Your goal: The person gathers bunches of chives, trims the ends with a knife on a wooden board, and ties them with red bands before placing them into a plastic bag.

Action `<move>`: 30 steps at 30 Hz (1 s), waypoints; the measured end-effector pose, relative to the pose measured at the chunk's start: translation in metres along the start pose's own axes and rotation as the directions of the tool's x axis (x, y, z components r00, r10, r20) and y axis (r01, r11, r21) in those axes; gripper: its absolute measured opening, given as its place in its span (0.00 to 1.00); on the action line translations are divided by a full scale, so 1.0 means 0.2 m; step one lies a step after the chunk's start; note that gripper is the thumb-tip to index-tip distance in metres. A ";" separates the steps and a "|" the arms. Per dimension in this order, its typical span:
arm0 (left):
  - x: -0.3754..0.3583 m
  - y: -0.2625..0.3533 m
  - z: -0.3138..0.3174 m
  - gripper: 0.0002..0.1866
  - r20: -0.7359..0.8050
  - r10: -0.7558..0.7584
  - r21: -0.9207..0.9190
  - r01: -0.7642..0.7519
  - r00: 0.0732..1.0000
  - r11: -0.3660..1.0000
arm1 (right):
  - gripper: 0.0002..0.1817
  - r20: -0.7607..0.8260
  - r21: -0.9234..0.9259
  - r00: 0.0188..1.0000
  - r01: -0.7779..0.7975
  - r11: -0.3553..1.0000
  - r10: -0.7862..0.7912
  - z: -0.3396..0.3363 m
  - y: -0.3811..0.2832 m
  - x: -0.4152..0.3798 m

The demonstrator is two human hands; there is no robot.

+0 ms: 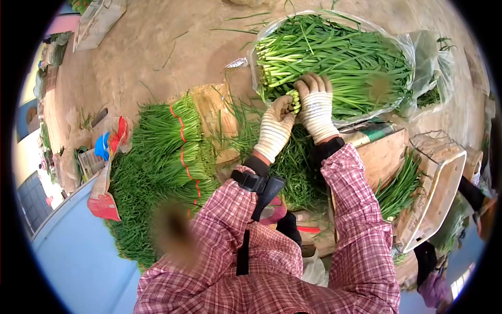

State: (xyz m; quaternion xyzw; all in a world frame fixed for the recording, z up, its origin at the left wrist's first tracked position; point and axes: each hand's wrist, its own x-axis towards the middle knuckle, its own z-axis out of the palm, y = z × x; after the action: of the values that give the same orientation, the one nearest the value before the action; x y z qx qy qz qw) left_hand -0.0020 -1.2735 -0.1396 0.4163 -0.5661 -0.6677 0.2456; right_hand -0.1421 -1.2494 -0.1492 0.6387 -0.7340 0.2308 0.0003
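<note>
Both my hands wear off-white knitted work gloves and meet at the near edge of a large pile of garlic chives (pixel 340 57) lying in a clear plastic bag (pixel 413 49). The pale cut ends of a small bunch of chives (pixel 296 101) show between my hands. My left hand (pixel 275 128) has its fingers closed around these ends. My right hand (pixel 317 104) lies against the bunch from the right, fingers curled over it, fingertips partly hidden. Loose green leaves (pixel 298 162) hang and lie below my hands.
To the left, several chive bundles (pixel 162 152) lie in a row with red bands (pixel 182 133). A cardboard sheet (pixel 212 110) sticks out beside them. At right stand a plastic crate (pixel 436 193) and more chives (pixel 400 191). Stray leaves lie on the brown floor (pixel 193 47).
</note>
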 end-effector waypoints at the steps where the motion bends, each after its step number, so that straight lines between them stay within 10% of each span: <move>1: -0.01 0.01 -0.01 0.22 0.004 -0.003 0.002 0.003 1.000 1.000 | 0.29 -0.052 0.051 0.999 -0.006 0.999 0.009 -0.01 0.02 0.00; 4: -0.02 0.04 -0.05 0.17 -0.098 -0.006 -0.187 -0.012 0.995 0.982 | 0.22 -0.192 0.300 0.979 -0.010 0.954 0.071 -0.12 0.06 0.03; 9: 0.08 0.10 0.07 0.31 0.196 0.037 -0.267 0.017 0.980 0.963 | 0.27 -0.058 0.505 0.995 -0.037 0.863 0.077 -0.23 0.12 0.01; 13: 0.05 0.21 0.11 0.29 0.138 0.223 0.354 -0.258 0.965 0.899 | 0.37 -0.032 0.360 0.999 0.026 0.932 -0.015 -0.25 0.09 -0.01; 17: 0.16 0.11 0.07 0.32 -0.002 0.036 -0.209 -0.035 0.999 0.977 | 0.27 -0.050 0.311 0.999 0.028 0.950 -0.012 -0.29 0.12 -0.05; 18: 0.19 0.12 0.09 0.34 0.116 0.268 0.346 -0.292 0.956 0.892 | 0.25 -0.116 0.395 0.993 0.043 0.917 0.004 -0.31 0.15 -0.05; 19: 0.21 0.12 0.11 0.37 0.332 0.380 0.740 -0.488 0.863 0.463 | 0.23 -0.176 0.475 0.984 0.063 0.878 0.025 -0.34 0.17 -0.04; 20: 0.21 0.06 0.12 0.43 0.438 0.322 0.770 -0.535 0.839 0.348 | 0.24 0.003 0.718 0.956 -0.206 0.664 0.294 -0.40 0.18 -0.07; 22: 0.22 0.04 0.10 0.44 0.493 0.240 0.789 -0.546 0.836 0.282 | 0.25 0.216 0.969 0.869 -0.247 0.012 0.446 -0.65 0.23 0.00; 24: 0.26 0.02 0.06 0.40 0.492 0.291 0.741 -0.570 0.821 0.354 | 0.21 -0.217 0.575 0.948 -0.069 0.816 0.234 -0.95 0.29 0.09; 25: 0.26 0.06 0.05 0.38 0.466 0.282 0.743 -0.545 0.838 0.388 | 0.20 -0.091 0.663 0.933 -0.203 0.721 0.347 -1.11 0.29 0.08; 27: 0.25 0.16 0.00 0.38 0.409 0.305 0.736 -0.508 0.860 0.447 | 0.18 -0.397 0.378 0.913 0.065 0.923 0.098 -1.49 0.13 0.15; 28: 0.25 0.22 -0.02 0.39 0.372 0.330 0.732 -0.493 0.867 0.471 | 0.18 -0.364 0.661 0.930 0.223 0.717 0.046 -1.62 0.23 0.17; 30: 0.24 0.39 -0.02 0.41 0.320 0.409 0.612 -0.516 0.855 0.599 | 0.13 -0.421 -0.083 0.902 0.070 0.994 -0.099 -1.78 0.26 0.16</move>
State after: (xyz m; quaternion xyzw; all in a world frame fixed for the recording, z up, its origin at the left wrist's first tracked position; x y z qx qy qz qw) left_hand -0.0357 -1.3328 -0.0774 0.2648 -0.8742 -0.3552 0.1988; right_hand -0.3010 -1.1543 0.1602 0.6040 -0.6953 0.3395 0.1910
